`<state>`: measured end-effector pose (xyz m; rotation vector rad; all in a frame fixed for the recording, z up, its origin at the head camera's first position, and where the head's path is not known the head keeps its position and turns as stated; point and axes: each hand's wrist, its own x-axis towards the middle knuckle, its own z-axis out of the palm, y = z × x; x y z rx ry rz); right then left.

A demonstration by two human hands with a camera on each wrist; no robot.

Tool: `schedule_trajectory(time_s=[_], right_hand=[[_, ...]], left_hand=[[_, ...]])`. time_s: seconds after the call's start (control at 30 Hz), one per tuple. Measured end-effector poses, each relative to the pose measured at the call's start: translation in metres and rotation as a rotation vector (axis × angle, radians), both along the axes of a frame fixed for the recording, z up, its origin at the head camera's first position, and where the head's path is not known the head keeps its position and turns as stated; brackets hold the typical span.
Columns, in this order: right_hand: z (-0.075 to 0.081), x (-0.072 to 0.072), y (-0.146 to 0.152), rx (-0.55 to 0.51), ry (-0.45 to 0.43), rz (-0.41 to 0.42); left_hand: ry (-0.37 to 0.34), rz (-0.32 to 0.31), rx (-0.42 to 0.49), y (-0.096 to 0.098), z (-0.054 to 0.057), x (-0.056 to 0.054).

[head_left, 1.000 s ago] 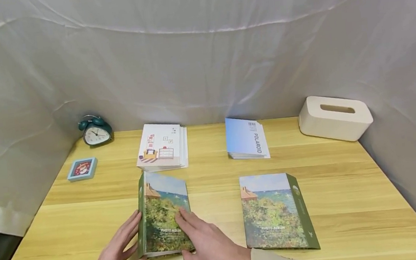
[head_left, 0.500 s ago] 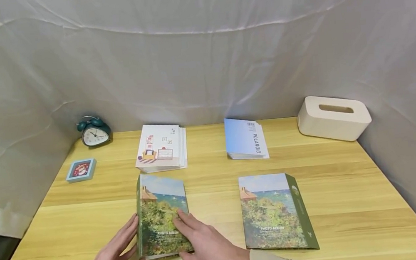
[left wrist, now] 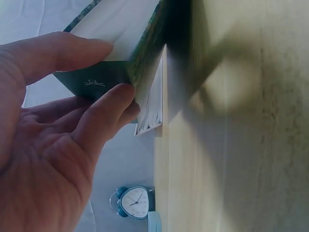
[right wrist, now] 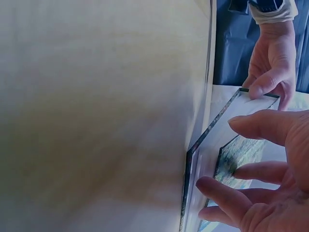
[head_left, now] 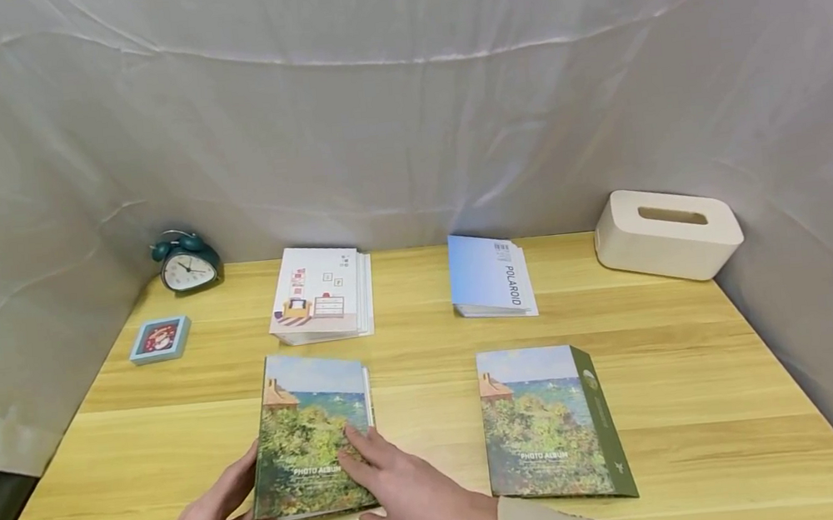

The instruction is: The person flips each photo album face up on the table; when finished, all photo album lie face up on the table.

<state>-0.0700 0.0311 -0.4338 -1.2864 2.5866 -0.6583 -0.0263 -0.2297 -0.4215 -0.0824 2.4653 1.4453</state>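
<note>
A photo album [head_left: 304,421] with a painted seaside cover lies in front of me, left of centre. My left hand [head_left: 204,519] grips its lower left side. In the left wrist view, the thumb lies on the page end and the fingertips touch the green spine [left wrist: 94,82]. My right hand [head_left: 423,489] rests extended fingers on the cover's right part, its thumb near the lower right corner. In the right wrist view, those fingers are spread along the page side of the album [right wrist: 207,145]. A matching second album [head_left: 538,424] lies farther right, its green spine on the right.
Behind the albums are a white booklet stack [head_left: 317,290] and a blue POLAROID album [head_left: 486,274]. An alarm clock [head_left: 189,267] and a small blue frame [head_left: 161,340] stand at left. A cream tissue box [head_left: 666,236] is at the back right, by the grey curtain [head_left: 404,127].
The left album has shifted left and slightly nearer, with both hands following. Its spine has turned out of the head view, and its right page edges now show. The second album stays put.
</note>
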Motion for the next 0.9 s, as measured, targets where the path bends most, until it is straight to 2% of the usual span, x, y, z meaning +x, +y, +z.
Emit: schedule_trajectory(time_s=[0.1, 0.27, 0.5, 0.67, 0.8, 0.9], right_hand=[[-0.001, -0.001, 0.0, 0.01, 0.002, 0.018], [-0.001, -0.001, 0.002, 0.025, -0.043, 0.055], [-0.002, -0.002, 0.002, 0.051, -0.075, 0.09], [-0.003, -0.003, 0.002, 0.071, -0.054, 0.13], [-0.004, -0.003, 0.003, 0.073, -0.062, 0.141], [-0.005, -0.003, 0.002, 0.081, -0.097, 0.131]], left_hand=[[-0.026, -0.012, -0.002, -0.004, 0.0, -0.002], [-0.083, -0.043, -0.024, -0.01, -0.002, -0.007], [-0.09, -0.044, -0.024, -0.016, -0.006, -0.011], [-0.092, -0.044, -0.029, -0.019, -0.008, -0.012], [-0.063, -0.05, -0.04, -0.02, -0.01, -0.011], [0.025, -0.108, -0.075, -0.022, -0.012, -0.01]])
